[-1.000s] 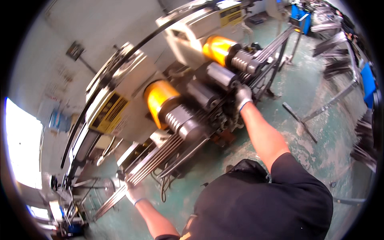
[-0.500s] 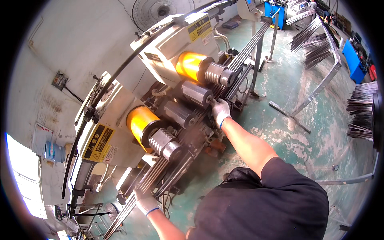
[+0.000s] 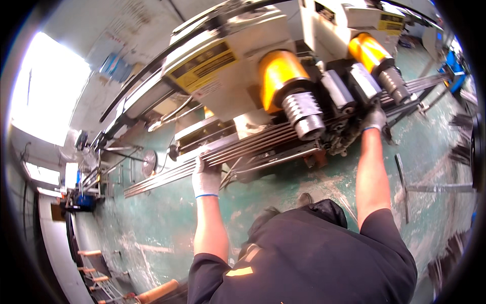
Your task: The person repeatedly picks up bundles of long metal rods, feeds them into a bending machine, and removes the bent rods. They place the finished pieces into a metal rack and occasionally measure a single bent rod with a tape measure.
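Note:
A row of several long, thin metal rods point(image 3: 238, 150) runs through the machine, and its left ends stick out past the frame. My left hand point(image 3: 206, 178), in a white knit glove with a blue cuff, grips these rods from the near side, its fingers curled up at them. My right hand point(image 3: 374, 119), gloved alike, reaches in at the rod line below the grey rollers point(image 3: 364, 83). Its fingers are bent, and what they hold is hidden. Between the hands, a ribbed metal spindle point(image 3: 304, 112) projects from a yellow cylinder point(image 3: 284, 78); a second yellow cylinder point(image 3: 370, 50) sits farther right.
White machine housings point(image 3: 228, 66) with yellow warning labels stand behind the rods. A floor fan point(image 3: 149, 163) is at left. On the worn green floor, a metal stand point(image 3: 402, 187) lies to the right. Wooden rollers point(image 3: 157, 292) are at the lower left.
My view has swung left, so the machine now lies more level and farther right in the picture. Both hands stay at the rod line, the left one still on the rods.

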